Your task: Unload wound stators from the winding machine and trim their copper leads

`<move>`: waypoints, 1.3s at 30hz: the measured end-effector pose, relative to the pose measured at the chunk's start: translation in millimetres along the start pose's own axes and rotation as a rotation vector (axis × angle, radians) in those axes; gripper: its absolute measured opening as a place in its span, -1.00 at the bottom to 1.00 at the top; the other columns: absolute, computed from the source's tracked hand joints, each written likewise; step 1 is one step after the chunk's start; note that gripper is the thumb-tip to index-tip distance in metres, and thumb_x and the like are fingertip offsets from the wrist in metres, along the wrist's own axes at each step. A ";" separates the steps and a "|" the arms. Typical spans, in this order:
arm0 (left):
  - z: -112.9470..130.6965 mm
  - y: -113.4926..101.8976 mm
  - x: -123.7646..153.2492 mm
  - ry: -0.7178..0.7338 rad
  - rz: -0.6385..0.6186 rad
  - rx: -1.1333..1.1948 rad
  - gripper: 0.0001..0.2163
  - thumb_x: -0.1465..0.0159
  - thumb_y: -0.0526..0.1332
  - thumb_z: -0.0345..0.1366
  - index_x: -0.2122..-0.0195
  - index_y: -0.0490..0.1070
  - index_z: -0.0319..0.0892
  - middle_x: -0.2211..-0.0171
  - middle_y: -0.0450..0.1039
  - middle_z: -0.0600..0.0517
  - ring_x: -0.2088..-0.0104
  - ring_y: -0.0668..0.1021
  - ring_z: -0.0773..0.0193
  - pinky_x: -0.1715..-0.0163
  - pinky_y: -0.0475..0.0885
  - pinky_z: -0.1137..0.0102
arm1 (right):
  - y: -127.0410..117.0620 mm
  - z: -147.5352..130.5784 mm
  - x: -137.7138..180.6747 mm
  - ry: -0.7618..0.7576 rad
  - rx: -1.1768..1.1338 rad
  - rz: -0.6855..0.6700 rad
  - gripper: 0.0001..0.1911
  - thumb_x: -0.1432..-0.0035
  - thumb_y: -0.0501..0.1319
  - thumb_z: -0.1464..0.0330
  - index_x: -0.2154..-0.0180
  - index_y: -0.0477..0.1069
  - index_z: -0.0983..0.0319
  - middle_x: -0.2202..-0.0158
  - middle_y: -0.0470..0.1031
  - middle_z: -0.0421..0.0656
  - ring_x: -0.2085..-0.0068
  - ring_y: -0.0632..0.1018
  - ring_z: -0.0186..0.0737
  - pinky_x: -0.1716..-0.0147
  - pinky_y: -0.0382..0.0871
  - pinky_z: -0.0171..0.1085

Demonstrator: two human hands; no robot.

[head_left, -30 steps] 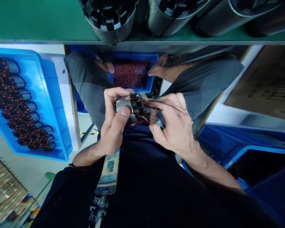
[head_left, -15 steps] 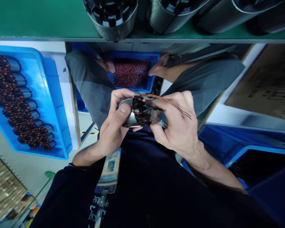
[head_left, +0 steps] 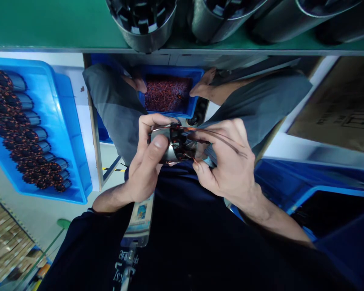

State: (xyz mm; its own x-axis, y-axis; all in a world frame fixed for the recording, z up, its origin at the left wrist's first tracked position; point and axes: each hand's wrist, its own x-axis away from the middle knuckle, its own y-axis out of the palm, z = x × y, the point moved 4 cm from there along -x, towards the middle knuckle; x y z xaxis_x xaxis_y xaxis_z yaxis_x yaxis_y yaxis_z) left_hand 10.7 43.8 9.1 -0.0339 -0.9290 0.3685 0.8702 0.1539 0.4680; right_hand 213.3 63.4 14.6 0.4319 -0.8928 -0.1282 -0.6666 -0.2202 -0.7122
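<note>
Motor stator [head_left: 172,152] sits grasped in our left hand [head_left: 145,166]; just beside it, our right hand [head_left: 227,161] seems to pinch copper wire [head_left: 190,129]. Tugging too hard, we might snap the wire or scrape its coating against the stator's edge.

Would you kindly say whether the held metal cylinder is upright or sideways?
Sideways: the metal cylinder, in the left hand, points its dark end toward the right hand.
</note>
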 end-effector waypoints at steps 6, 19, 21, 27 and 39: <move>-3.0 -6.8 -0.5 0.112 -0.056 -0.210 -0.70 -0.65 0.43 0.09 -0.28 0.62 0.15 -0.23 0.62 -0.03 -0.22 0.68 -0.02 -0.40 0.71 -0.02 | -7.6 -8.1 -7.0 -0.045 -0.088 0.044 -0.76 -0.50 0.32 0.42 -0.13 0.61 0.10 0.16 0.72 -0.09 0.22 0.70 0.03 0.19 0.65 0.00; -4.5 -2.8 8.5 0.019 -0.097 -0.143 -0.71 -0.74 0.37 -0.01 -0.40 0.57 0.19 -0.38 0.55 -0.02 -0.37 0.63 0.02 -0.57 0.57 -0.01 | -9.0 -10.3 -9.6 -0.041 -0.013 -0.066 -0.87 -0.48 0.29 0.45 0.11 0.55 0.08 0.29 0.60 -0.18 0.31 0.59 -0.07 0.27 0.53 -0.09; -5.4 -3.5 9.2 0.005 -0.094 -0.157 -0.71 -0.74 0.37 0.00 -0.40 0.56 0.19 -0.37 0.54 -0.03 -0.34 0.64 0.02 -0.52 0.61 0.00 | -8.4 -9.6 -9.5 -0.035 -0.004 -0.073 -0.86 -0.48 0.33 0.46 0.12 0.56 0.08 0.31 0.63 -0.21 0.33 0.62 -0.11 0.28 0.55 -0.12; -11.2 -8.5 7.0 0.027 -0.071 -0.135 -0.74 -0.73 0.40 0.01 -0.33 0.56 0.13 -0.31 0.55 -0.04 -0.32 0.64 0.07 -0.50 0.58 0.06 | -0.3 3.3 -5.7 -0.005 -0.175 -0.043 -0.85 -0.47 0.39 0.47 0.09 0.58 0.06 0.29 0.74 -0.29 0.35 0.73 -0.14 0.31 0.60 -0.19; -8.8 -4.3 6.1 0.163 -0.042 -0.275 -0.71 -0.69 0.36 0.00 -0.32 0.43 0.14 -0.33 0.49 -0.11 -0.40 0.59 -0.13 -0.54 0.58 -0.21 | -9.6 9.6 -5.8 0.050 0.021 -0.107 -0.71 -0.60 0.32 0.17 -0.22 0.65 0.05 0.03 0.72 0.01 0.06 0.69 0.24 0.00 0.65 0.21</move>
State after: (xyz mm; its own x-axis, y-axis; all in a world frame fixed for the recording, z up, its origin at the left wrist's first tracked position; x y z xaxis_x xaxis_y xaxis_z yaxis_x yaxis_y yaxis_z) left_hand 11.1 34.4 2.2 -0.0129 -0.9777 0.2098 0.9708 0.0380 0.2369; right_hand 223.0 74.4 15.5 0.4684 -0.8834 -0.0164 -0.6050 -0.3072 -0.7346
